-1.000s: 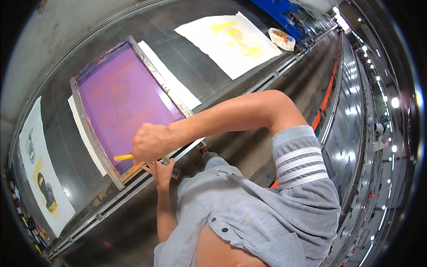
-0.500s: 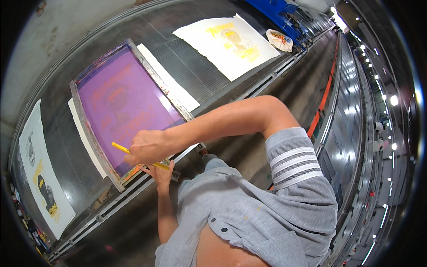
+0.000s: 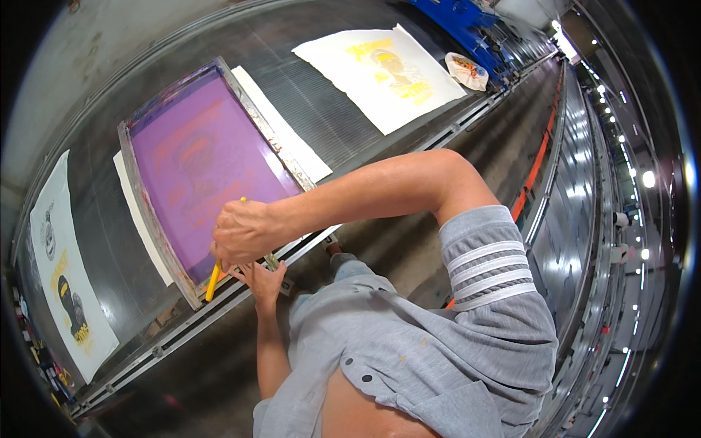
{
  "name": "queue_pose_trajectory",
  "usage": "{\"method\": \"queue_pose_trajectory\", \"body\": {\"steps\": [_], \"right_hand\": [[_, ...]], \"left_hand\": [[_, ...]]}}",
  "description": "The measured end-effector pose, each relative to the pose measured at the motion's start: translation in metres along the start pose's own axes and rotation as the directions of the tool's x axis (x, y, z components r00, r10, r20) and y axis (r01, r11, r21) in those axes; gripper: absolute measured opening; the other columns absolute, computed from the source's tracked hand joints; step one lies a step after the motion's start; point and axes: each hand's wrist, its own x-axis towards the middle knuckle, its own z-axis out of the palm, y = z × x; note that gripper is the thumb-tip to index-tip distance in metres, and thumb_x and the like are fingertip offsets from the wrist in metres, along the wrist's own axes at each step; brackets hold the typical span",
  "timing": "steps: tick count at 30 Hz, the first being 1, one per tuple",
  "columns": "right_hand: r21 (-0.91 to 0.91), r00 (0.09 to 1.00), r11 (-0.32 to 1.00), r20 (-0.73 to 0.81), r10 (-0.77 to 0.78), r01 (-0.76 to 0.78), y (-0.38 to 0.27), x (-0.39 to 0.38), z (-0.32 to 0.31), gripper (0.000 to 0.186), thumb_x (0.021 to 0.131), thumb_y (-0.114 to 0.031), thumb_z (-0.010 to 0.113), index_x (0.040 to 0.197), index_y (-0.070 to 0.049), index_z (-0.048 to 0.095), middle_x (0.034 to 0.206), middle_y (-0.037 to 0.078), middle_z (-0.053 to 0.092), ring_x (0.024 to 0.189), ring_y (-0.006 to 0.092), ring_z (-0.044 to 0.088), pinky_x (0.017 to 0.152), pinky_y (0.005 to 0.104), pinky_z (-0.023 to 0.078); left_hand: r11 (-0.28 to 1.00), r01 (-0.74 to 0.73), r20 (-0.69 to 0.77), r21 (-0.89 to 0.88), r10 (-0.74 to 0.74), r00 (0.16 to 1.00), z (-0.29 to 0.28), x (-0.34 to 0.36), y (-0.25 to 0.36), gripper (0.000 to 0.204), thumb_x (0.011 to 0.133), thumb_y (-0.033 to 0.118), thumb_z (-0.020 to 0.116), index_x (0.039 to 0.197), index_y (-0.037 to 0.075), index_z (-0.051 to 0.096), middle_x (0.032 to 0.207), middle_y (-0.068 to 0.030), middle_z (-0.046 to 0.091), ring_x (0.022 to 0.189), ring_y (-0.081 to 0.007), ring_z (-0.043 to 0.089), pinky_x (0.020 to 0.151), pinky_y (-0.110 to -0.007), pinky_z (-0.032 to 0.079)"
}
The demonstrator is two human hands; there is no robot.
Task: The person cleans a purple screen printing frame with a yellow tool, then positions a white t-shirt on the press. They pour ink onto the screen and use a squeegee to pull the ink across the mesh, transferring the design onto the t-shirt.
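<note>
Squeegee (image 3: 213, 281) now tilting down over near edge of purple screen (image 3: 197, 168), swinging from level; right hand (image 3: 244, 232) fingers closing around it, left hand (image 3: 261, 279) bracing frame below, fingers spread.

Person wears a grey short-sleeved button-front shirt (image 3: 409, 350) with dark round buttons. Three white bands circle the right sleeve hem (image 3: 485, 274). Small coloured specks mark the shirt front. Both forearms are uncovered.
</note>
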Motion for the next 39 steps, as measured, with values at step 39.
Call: {"method": "queue_pose_trajectory", "body": {"steps": [39], "right_hand": [[0.826, 0.940, 0.470, 0.195, 0.279, -0.311, -0.028, -0.028, 0.030, 0.015, 0.082, -0.008, 0.065, 0.093, 0.001, 0.060, 0.079, 0.020, 0.061, 0.076, 0.0423, 0.065, 0.065, 0.0498, 0.052]], "left_hand": [[0.462, -0.016, -0.144, -0.887, -0.243, 0.959, -0.193, 0.091, 0.058, 0.058, 0.077, -0.008, 0.039, 0.134, -0.009, 0.049, 0.140, -0.0196, 0.053, 0.136, -0.0324, 0.046, 0.116, -0.051, 0.032]]}}
